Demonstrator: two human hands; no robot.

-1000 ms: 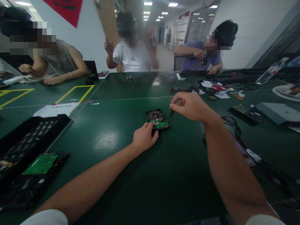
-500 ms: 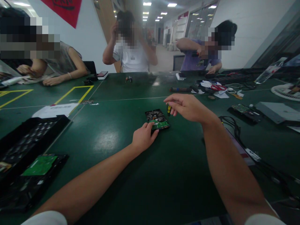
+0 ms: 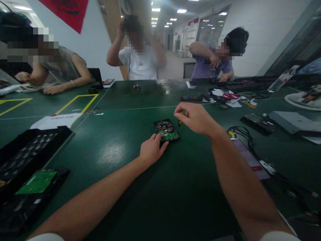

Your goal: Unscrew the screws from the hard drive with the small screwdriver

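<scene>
A hard drive (image 3: 166, 126) with a green circuit board along its near side lies flat on the table in front of me. My left hand (image 3: 151, 149) grips its near-left corner, thumb at the near edge and fingers over the board. Just right of the drive, my right hand (image 3: 197, 117) is closed around a small yellow-and-black screwdriver (image 3: 180, 123). Fingers cover most of the handle, and its tip cannot be made out. The tool is beside the drive, not over it.
At left, another drive with a green board (image 3: 37, 182) lies by a black tray (image 3: 50, 137). On the right are a phone (image 3: 247, 155), black cables (image 3: 278, 180), another drive (image 3: 258, 122) and a grey metal box (image 3: 296, 122). Three people sit across the table (image 3: 120, 194).
My right hand has curled further around the screwdriver, covering more of its handle. My left hand stays on the hard drive. The whole view has shifted slightly.
</scene>
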